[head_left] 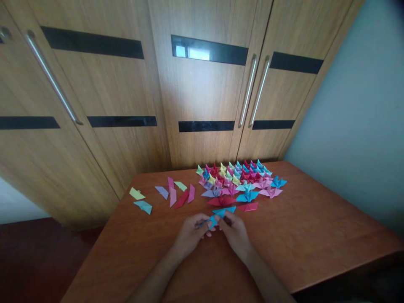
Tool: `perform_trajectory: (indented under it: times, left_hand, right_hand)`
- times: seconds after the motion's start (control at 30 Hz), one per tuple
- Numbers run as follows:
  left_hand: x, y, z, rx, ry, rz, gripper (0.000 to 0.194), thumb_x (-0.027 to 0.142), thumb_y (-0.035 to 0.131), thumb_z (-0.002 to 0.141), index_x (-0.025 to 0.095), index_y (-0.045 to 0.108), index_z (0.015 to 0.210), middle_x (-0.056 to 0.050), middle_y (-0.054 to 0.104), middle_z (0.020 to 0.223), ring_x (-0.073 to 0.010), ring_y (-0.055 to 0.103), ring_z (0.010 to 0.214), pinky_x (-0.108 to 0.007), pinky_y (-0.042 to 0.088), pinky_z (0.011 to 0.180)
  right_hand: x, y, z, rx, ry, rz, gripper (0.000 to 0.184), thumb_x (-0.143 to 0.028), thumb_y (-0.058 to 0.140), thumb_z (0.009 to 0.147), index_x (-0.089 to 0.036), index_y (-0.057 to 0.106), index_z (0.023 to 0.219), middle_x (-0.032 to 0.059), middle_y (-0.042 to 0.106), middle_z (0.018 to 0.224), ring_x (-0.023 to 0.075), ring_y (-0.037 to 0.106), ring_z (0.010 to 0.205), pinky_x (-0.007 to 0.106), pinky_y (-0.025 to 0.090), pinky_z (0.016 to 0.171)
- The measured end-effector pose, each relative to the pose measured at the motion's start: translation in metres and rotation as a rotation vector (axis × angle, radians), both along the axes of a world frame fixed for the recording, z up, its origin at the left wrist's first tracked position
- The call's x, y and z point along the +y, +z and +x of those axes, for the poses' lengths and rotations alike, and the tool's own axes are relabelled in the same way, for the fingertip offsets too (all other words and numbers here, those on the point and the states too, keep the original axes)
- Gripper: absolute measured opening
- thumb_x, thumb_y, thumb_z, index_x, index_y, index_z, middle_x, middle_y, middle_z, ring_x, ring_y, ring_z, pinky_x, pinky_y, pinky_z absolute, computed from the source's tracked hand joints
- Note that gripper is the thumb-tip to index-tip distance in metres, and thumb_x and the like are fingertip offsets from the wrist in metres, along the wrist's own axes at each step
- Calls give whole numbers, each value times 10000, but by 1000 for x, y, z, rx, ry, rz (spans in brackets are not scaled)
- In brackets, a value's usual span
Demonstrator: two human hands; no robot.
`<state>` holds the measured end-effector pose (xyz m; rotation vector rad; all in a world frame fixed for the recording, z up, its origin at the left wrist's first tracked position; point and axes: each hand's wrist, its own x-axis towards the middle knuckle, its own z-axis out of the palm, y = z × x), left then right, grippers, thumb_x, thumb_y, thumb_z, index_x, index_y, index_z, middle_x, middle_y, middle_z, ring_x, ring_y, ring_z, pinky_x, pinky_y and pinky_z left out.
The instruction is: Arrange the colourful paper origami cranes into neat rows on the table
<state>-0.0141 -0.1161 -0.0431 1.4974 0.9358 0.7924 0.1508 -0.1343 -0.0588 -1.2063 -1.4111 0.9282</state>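
Between my two hands is a small folded piece of blue origami paper (212,221), held a little above the table. My left hand (191,231) pinches its left part between thumb and fingers. My right hand (234,232) grips its right side, the thumb close to the left one. Just beyond my fingertips lies another blue folded paper (224,211), with a red folded paper (248,207) to its right. Behind them a red origami crane (221,201) and a blue origami crane (248,196) rest with wings spread. My fingers partly cover the held paper.
Rows of colourful origami cranes (233,174) fill the back of the brown wooden table (309,227). Flat folded strips lie at the left, among them a teal one (144,206) and a pink one (191,193). A wooden wardrobe (202,92) stands directly behind; a wall (353,126) is at right.
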Motion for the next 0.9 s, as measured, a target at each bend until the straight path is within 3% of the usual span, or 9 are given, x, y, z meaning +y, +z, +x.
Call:
perform_trajectory:
  times: [0.2,0.33,0.4,0.47,0.57,0.7,0.9]
  left_hand:
    - [0,-4,2,21,57,-51,230,377,586,768,147,591,767,-33,669,675,-112,569,554,-197,397,485]
    - [-1,-6,3,33,84,-16,208,356,559,788,153,576,752,-27,658,658,-109,562,551,-203,407,500]
    - [-2,-6,4,38,80,2,194,345,552,794,156,577,758,-26,657,660,-112,568,561,-209,419,517]
    - [-3,-6,5,47,70,13,189,341,550,794,158,580,758,-24,655,656,-120,579,575,-219,434,541]
    - [-4,-5,5,69,59,35,188,340,544,794,160,585,756,-25,656,656,-132,595,596,-234,452,576]
    - [-4,-5,5,111,45,70,182,324,526,802,159,590,757,-28,659,669,-139,599,612,-242,457,601]
    - [-4,-5,4,165,24,117,176,302,497,823,164,591,764,-27,663,689,-140,602,632,-237,452,622]
  right_hand:
    - [-3,5,23,72,-198,3,324,-494,563,788,-187,559,686,-16,502,588,125,453,553,229,376,511]
    - [-6,7,84,114,-413,-19,339,-507,517,811,-173,572,827,-16,488,598,115,424,507,228,329,460]
    - [-5,5,126,-13,-577,-33,406,-556,521,775,-156,586,799,-1,511,581,127,441,500,236,330,458]
    - [-4,1,165,-271,-695,-74,458,-594,511,744,-148,616,761,40,571,606,167,505,542,255,347,484]
    - [-2,-5,201,-693,-721,-240,432,-604,506,729,-198,639,791,74,639,705,221,572,628,281,364,521]
    - [2,-9,207,-1013,-697,-454,414,-608,414,787,-239,601,801,80,648,827,248,601,719,301,393,546]
    - [16,-10,197,-1083,-682,-444,396,-548,376,841,-244,556,1018,91,620,1022,259,598,905,336,448,663]
